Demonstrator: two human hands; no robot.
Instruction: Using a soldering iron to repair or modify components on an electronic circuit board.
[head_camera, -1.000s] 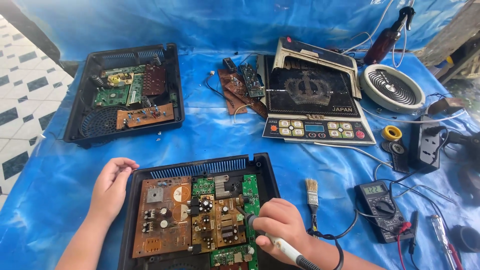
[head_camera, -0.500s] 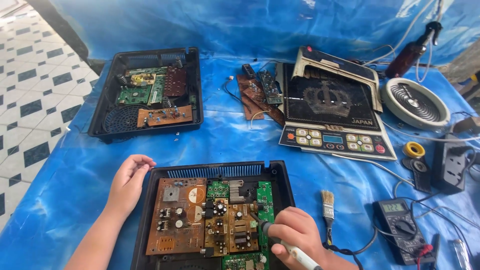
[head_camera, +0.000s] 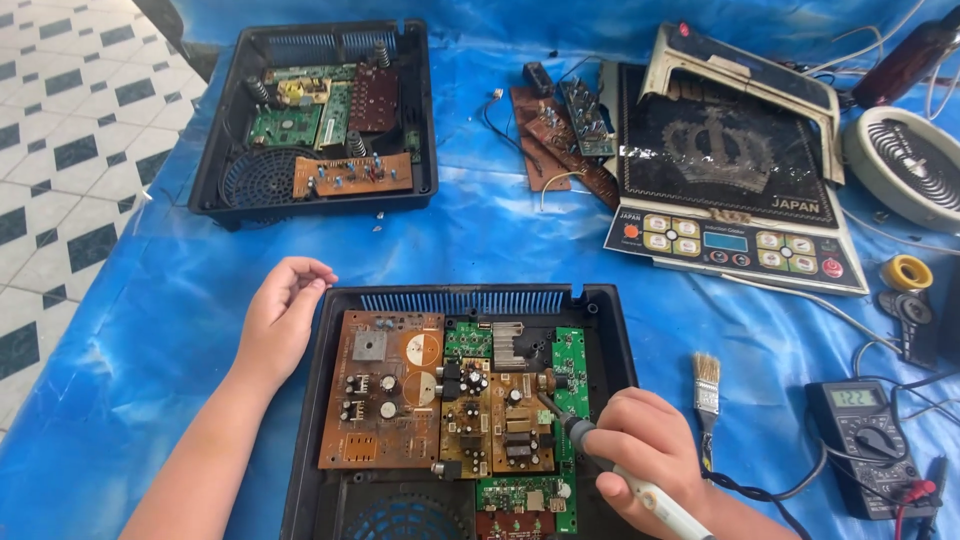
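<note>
A black plastic case (head_camera: 610, 330) lies open in front of me with brown and green circuit boards (head_camera: 380, 390) inside. My left hand (head_camera: 278, 318) rests on the case's upper left corner, fingers loosely curled, holding nothing. My right hand (head_camera: 650, 448) grips a soldering iron (head_camera: 620, 470) with a pale handle. Its tip touches the boards near the narrow green board (head_camera: 571, 370) on the case's right side.
A second black case (head_camera: 420, 110) with boards sits at the back left. Loose boards (head_camera: 560, 140), a cooker top panel (head_camera: 730, 170), a round heating coil (head_camera: 910, 165), a small brush (head_camera: 706, 395), a multimeter (head_camera: 865, 440) and a yellow tape roll (head_camera: 906, 272) lie on the blue sheet. Tiled floor lies left.
The view has shifted so everything sits further right and lower in the frame. My left hand stays on the case corner and my right hand keeps the iron on the boards.
</note>
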